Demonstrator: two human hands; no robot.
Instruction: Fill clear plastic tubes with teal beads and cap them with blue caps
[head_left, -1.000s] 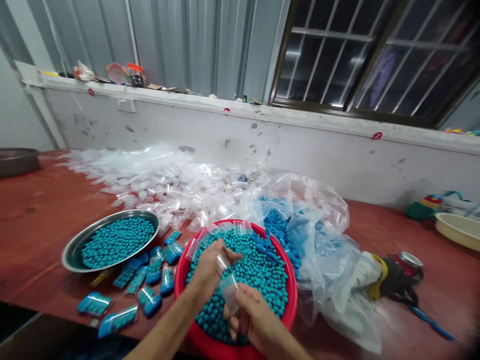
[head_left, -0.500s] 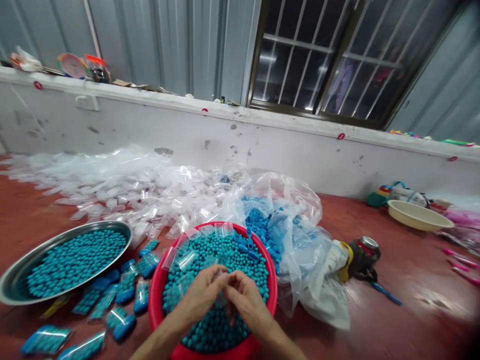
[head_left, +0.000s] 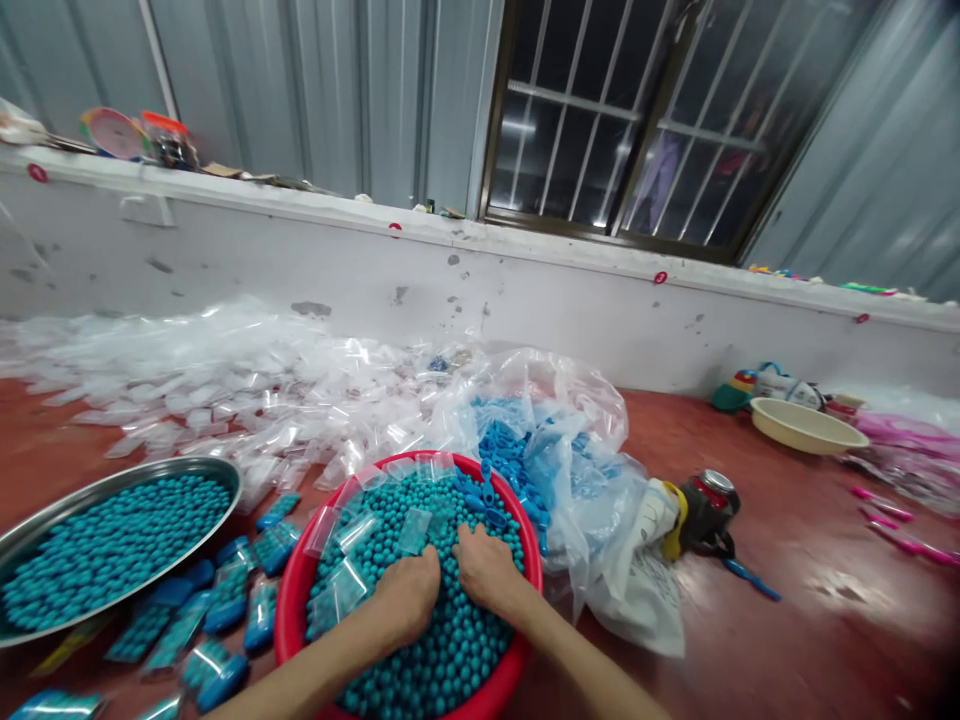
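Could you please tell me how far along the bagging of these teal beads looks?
Done: a cluster of filled bags lies between the metal tray and the red basin. In hand: the left hand and right hand dig into the basin's beads, with loose empty bags on top. Left: most of it; tray and basin are full, and a large heap of empty bags lies behind.

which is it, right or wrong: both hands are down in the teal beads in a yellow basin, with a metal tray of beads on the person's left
Wrong in one respect: the basin is red, not yellow. The head view shows the left hand and the right hand down in the teal beads in it, with the metal tray of beads on the person's left.
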